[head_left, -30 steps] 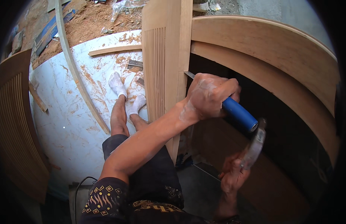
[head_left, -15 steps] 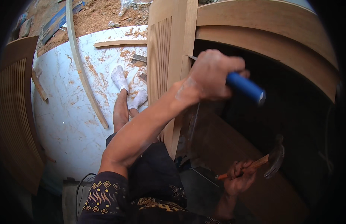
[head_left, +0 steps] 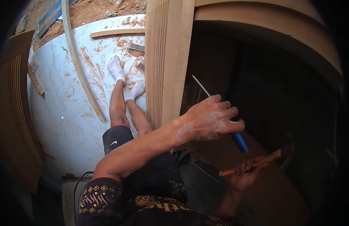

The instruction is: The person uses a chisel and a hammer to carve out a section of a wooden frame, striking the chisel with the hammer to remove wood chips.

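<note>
Fingers of the left hand [head_left: 211, 119], in the head view, are wrapped around the blue handle of a chisel [head_left: 240, 141], its narrow blade pointing up beside a grooved wooden panel [head_left: 174, 56]. Below, the right hand [head_left: 249, 174] has its fingers clamped on a hammer [head_left: 271, 156], the head apart from the chisel. Leftward, a long wooden strip [head_left: 77, 69] lies on a pale floor [head_left: 65, 130].

Left hand [head_left: 210, 120]: grips blue-handled chisel [head_left: 240, 142], blade [head_left: 200, 85] toward 11 o'clock.
Right hand [head_left: 249, 172]: holds hammer [head_left: 271, 156], 4 o'clock.
Grooved panel [head_left: 170, 52]: 12 o'clock, apart from blade.
</note>
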A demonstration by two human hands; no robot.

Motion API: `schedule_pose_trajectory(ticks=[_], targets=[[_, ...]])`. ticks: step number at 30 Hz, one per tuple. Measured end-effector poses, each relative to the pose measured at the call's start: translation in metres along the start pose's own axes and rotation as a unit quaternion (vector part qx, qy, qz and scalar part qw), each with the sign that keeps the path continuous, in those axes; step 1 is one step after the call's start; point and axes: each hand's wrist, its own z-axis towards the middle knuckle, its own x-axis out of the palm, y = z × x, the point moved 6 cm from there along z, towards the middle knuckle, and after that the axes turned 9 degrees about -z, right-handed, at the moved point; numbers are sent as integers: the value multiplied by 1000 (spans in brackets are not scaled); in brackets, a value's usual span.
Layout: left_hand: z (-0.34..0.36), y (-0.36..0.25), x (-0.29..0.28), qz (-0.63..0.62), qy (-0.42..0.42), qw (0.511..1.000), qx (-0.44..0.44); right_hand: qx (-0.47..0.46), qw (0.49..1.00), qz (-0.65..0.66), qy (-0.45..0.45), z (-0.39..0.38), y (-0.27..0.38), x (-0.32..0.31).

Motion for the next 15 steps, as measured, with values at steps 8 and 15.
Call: schedule_pose_trajectory(ticks=[8,15], targets=[[-16,4,5,-51,-164,985,0,18,999,15,44,-4,-8,21],[-32,-2,-1,-50,-237,970,-11,41,998,13,40,-11,-18,31]])
